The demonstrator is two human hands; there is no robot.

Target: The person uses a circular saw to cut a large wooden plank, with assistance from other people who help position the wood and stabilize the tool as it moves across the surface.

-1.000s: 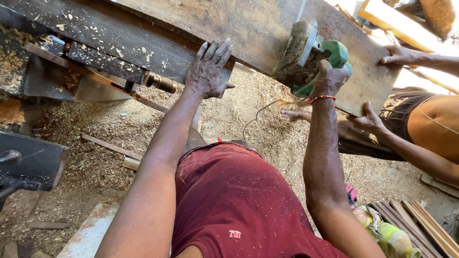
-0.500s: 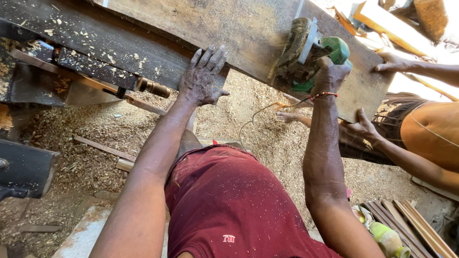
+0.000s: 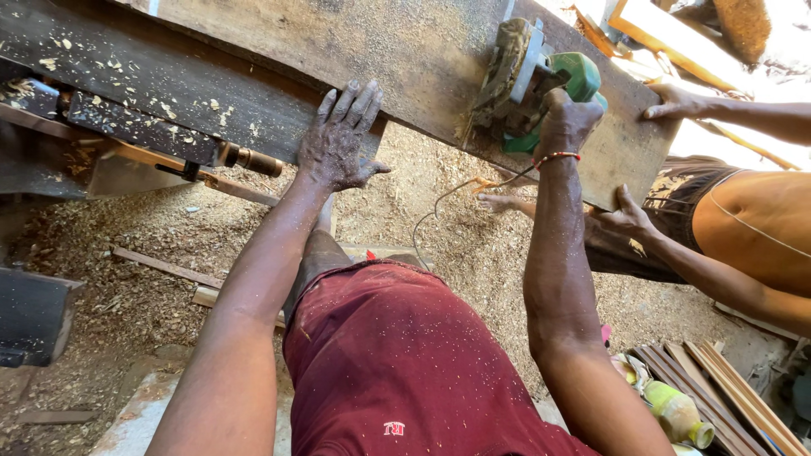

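Nearest to the camera are the person's dark red shorts, dusted with wood chips, and both forearms reach away from them toward a long wooden plank. The left hand lies flat on the near edge of the plank, fingers spread wide and holding nothing, only pressing on the wood. The right hand is closed around the handle of a green circular saw, which sits on the plank just above this hand; a red string bracelet goes around the wrist. Between the two hands the plank edge is free, and below it there is open room down to the ground covered with sawdust. A thin cable hangs from the saw into this gap. Left of the left hand, a dark beam with a metal bolt runs close under the plank and narrows the space on that side. Right of the right hand, another person's two hands hold the end of the plank: one hand on the far edge, the other under the near corner. Their body stands close on this side. Near the right elbow lie wooden strips and a yellow-green bottle.
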